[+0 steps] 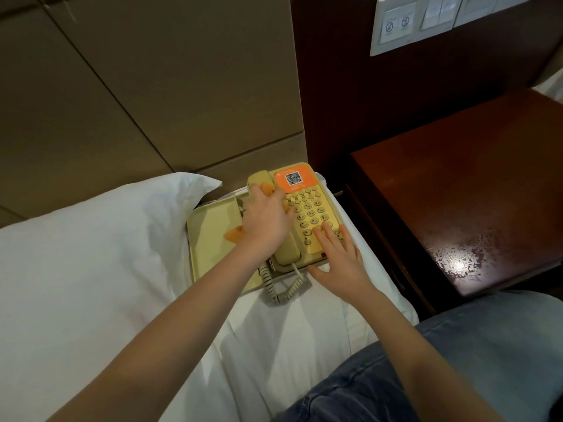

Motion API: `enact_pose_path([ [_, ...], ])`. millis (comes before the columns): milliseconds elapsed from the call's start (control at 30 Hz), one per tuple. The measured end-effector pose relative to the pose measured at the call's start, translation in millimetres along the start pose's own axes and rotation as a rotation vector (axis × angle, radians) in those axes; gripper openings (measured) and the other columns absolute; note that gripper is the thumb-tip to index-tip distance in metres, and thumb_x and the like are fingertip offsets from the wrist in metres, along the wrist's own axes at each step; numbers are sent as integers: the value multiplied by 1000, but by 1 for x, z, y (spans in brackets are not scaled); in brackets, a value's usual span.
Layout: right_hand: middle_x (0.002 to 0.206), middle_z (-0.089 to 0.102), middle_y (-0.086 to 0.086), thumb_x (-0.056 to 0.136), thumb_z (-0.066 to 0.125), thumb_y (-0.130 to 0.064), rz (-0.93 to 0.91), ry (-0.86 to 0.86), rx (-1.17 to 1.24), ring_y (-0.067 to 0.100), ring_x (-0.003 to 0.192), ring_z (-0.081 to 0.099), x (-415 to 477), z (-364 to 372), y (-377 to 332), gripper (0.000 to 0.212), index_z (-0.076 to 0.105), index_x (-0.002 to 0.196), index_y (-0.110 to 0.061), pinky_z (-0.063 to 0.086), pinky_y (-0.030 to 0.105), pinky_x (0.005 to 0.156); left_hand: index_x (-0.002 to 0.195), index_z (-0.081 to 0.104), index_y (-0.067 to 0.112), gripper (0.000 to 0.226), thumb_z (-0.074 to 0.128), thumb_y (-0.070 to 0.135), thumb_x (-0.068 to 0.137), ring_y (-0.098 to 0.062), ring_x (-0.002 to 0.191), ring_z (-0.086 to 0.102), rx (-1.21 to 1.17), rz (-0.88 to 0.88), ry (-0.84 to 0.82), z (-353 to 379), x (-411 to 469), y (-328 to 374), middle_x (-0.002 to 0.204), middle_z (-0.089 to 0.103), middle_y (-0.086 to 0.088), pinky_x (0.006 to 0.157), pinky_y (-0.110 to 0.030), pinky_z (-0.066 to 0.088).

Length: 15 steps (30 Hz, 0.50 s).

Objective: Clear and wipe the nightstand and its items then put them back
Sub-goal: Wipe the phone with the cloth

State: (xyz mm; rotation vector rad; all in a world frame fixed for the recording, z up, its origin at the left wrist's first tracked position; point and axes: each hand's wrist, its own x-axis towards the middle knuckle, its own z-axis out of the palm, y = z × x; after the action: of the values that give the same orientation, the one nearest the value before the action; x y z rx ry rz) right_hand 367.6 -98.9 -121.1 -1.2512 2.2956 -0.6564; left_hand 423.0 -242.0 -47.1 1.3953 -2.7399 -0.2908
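While the left hand (268, 217) grips a cloth (234, 234), the tray (210, 239) holds a telephone (316, 208).

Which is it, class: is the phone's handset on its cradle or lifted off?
On its cradle: the handset lies flat along the phone, under the left hand holding an orange cloth.

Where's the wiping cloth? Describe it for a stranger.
On the white bed, beside the dark nightstand, a cream tray carries a telephone. The cloth sits under the left hand on the handset: soft orange fabric amid cream plastic.
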Motion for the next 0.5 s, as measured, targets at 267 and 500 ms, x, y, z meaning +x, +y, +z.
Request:
enact_pose_path([
  [267, 157, 2, -3, 90, 55, -39, 94, 176, 303, 17, 144, 0, -6, 6, 13, 78, 7, 149, -20, 9, 40, 118, 142, 27, 24, 49, 43, 33, 97, -34, 122, 36, 52, 76, 161, -24, 16, 13, 140, 31, -15, 91, -40, 42],
  [500, 153, 24, -5, 90, 56, -35, 103, 214, 459, 14, 140, 21, -13, 14, 29, 71, 12, 146, -33, 23, 44, 114, 140, 25, 18, 57, 52, 32, 92, -37, 134, 16, -201, 303, 88, -2, 64, 59, 149, 9, -18, 108, -44, 24],
])
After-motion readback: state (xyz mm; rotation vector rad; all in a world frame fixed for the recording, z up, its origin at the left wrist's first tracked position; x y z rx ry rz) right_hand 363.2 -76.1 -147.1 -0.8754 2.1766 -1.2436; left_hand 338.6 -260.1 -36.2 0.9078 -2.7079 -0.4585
